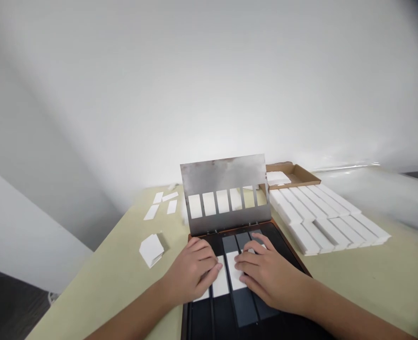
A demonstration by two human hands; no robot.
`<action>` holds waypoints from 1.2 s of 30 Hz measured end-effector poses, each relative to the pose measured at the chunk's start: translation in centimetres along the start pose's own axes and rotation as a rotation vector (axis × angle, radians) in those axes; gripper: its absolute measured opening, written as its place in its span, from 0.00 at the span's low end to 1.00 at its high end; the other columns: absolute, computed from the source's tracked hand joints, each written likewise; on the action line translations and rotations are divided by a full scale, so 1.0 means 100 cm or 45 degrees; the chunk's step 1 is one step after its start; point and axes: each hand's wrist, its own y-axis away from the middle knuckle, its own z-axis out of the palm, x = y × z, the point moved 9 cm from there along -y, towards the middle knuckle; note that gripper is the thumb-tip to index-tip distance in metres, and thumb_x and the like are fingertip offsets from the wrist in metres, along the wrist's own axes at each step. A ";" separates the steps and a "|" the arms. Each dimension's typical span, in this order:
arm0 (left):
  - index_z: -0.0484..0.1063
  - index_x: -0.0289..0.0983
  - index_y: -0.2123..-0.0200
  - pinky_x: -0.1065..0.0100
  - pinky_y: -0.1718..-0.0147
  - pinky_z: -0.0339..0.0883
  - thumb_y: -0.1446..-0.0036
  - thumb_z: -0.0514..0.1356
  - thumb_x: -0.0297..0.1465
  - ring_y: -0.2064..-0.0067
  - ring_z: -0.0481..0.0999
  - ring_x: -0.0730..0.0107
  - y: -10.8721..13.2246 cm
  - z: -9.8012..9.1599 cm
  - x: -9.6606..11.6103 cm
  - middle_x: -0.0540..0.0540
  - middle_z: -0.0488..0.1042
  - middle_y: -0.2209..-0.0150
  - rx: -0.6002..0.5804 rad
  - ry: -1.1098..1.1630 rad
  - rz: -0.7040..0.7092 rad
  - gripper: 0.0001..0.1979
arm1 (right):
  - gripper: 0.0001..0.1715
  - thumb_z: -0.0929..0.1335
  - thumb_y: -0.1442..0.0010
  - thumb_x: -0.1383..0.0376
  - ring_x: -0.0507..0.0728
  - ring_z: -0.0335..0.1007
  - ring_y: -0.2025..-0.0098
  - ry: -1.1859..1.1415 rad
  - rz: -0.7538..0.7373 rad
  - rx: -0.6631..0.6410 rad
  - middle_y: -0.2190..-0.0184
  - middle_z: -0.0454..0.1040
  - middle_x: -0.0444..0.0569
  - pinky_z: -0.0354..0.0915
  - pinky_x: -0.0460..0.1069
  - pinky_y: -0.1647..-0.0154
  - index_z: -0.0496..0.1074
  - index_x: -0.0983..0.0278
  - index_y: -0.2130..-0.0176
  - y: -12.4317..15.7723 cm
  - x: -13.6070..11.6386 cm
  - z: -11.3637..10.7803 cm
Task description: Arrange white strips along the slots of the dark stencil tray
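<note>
A black tray-like fixture (221, 311) with parallel strips lies on the table, its slotted metal plate (226, 172) raised at the back hinge. One white card (221, 282) lies flat in the fixture beside the fingertips of my left hand (193, 270). That hand is curled, thumb against index finger; whatever is between them is hidden. Another white card (234, 273) lies just to the right, under the fingertips of my right hand (267, 273). My right fingers are spread and bent over it. Part of a further white card (202, 297) shows below my left hand.
Several stacks of white cards (329, 226) stand in rows on the right of the pale green table (117, 293). Behind them is a cardboard box (306, 177) with white pieces inside. A small card stack (151, 249) and several loose white cards (171, 207) lie at left.
</note>
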 end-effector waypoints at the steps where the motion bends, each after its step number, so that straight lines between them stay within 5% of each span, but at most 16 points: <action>1: 0.77 0.37 0.62 0.57 0.56 0.60 0.27 0.54 0.26 0.59 0.73 0.61 0.001 0.002 -0.001 0.46 0.78 0.66 0.006 0.010 0.000 0.12 | 0.12 0.64 0.25 0.63 0.61 0.66 0.44 0.000 0.000 0.001 0.48 0.80 0.46 0.38 0.64 0.27 0.74 0.58 0.46 0.000 0.000 0.000; 11: 0.75 0.42 0.46 0.55 0.46 0.59 0.28 0.58 0.26 0.44 0.70 0.57 -0.003 0.002 0.004 0.47 0.79 0.46 -0.012 0.110 -0.111 0.12 | 0.17 0.66 0.25 0.54 0.62 0.66 0.43 0.024 -0.021 0.015 0.47 0.80 0.48 0.37 0.65 0.26 0.75 0.61 0.45 0.004 0.000 -0.002; 16: 0.77 0.44 0.52 0.55 0.47 0.58 0.29 0.59 0.26 0.48 0.72 0.58 -0.003 0.012 0.020 0.52 0.82 0.52 -0.080 0.128 -0.068 0.09 | 0.40 0.72 0.37 0.37 0.63 0.67 0.44 -0.075 -0.080 0.028 0.45 0.79 0.50 0.34 0.65 0.25 0.74 0.61 0.40 0.007 0.002 -0.005; 21: 0.77 0.43 0.51 0.54 0.49 0.58 0.28 0.57 0.25 0.49 0.72 0.58 -0.001 0.018 0.018 0.51 0.82 0.53 -0.085 0.134 -0.066 0.10 | 0.48 0.74 0.43 0.34 0.63 0.67 0.43 -0.113 -0.088 0.044 0.44 0.79 0.49 0.30 0.64 0.25 0.72 0.61 0.38 0.009 0.003 -0.004; 28: 0.74 0.37 0.49 0.55 0.53 0.59 0.28 0.55 0.24 0.51 0.71 0.57 0.003 0.010 0.027 0.41 0.77 0.51 -0.057 0.059 0.051 0.10 | 0.28 0.72 0.31 0.47 0.63 0.68 0.44 -0.081 0.033 0.044 0.46 0.80 0.48 0.38 0.65 0.26 0.73 0.57 0.40 0.006 0.004 -0.001; 33: 0.75 0.42 0.45 0.59 0.62 0.58 0.31 0.64 0.36 0.64 0.67 0.63 0.010 0.015 0.055 0.48 0.72 0.64 -0.143 -0.043 0.388 0.13 | 0.21 0.70 0.28 0.58 0.63 0.68 0.45 0.002 0.053 0.098 0.52 0.82 0.49 0.42 0.66 0.27 0.73 0.59 0.39 0.002 0.006 0.000; 36: 0.75 0.40 0.44 0.58 0.61 0.57 0.31 0.65 0.41 0.65 0.66 0.63 0.009 0.021 0.056 0.48 0.70 0.65 -0.187 -0.109 0.390 0.17 | 0.17 0.67 0.26 0.62 0.62 0.68 0.47 0.032 0.041 0.134 0.54 0.82 0.49 0.45 0.66 0.28 0.75 0.59 0.40 0.000 0.006 -0.001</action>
